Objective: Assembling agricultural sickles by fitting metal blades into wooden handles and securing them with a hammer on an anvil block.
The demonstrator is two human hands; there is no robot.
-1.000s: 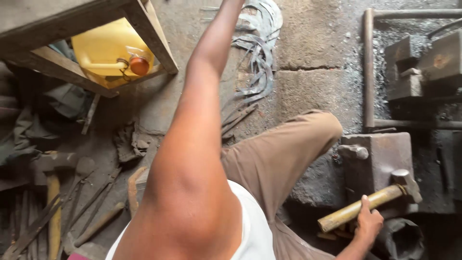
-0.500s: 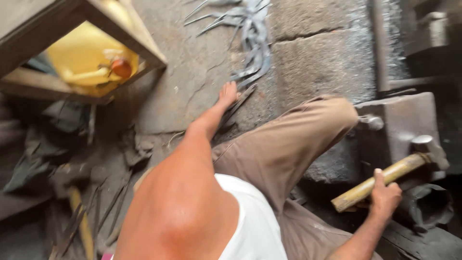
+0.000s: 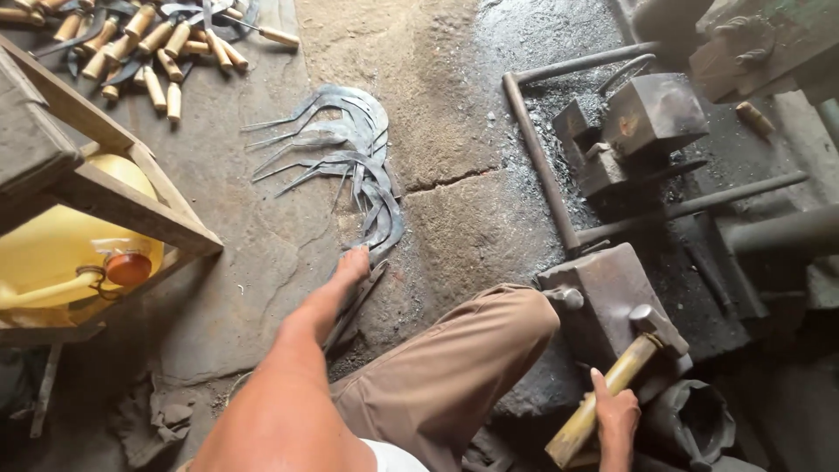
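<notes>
My left hand (image 3: 353, 263) reaches out low over the floor and rests on the near end of a pile of curved grey sickle blades (image 3: 350, 153). Its fingers are hidden from me, so the grip is unclear. One blade (image 3: 354, 308) lies under my forearm. My right hand (image 3: 615, 418) is closed around the yellowish wooden handle of a hammer (image 3: 612, 389). The hammer's steel head (image 3: 657, 327) rests on a rusty iron anvil block (image 3: 594, 293) beside my bent knee in brown trousers (image 3: 454, 367).
A yellow plastic jerrycan (image 3: 61, 253) sits under a wooden frame (image 3: 105, 197) at the left. Several wooden-handled tools (image 3: 149, 44) lie at the top left. Metal blocks (image 3: 642, 122), pipes (image 3: 537, 162) and ash fill the right side; a dark round pot (image 3: 695, 424) stands by my right hand.
My left arm has come down from a raised reach, and the hand now rests at the blade pile. My right hand still holds the hammer on the anvil.
</notes>
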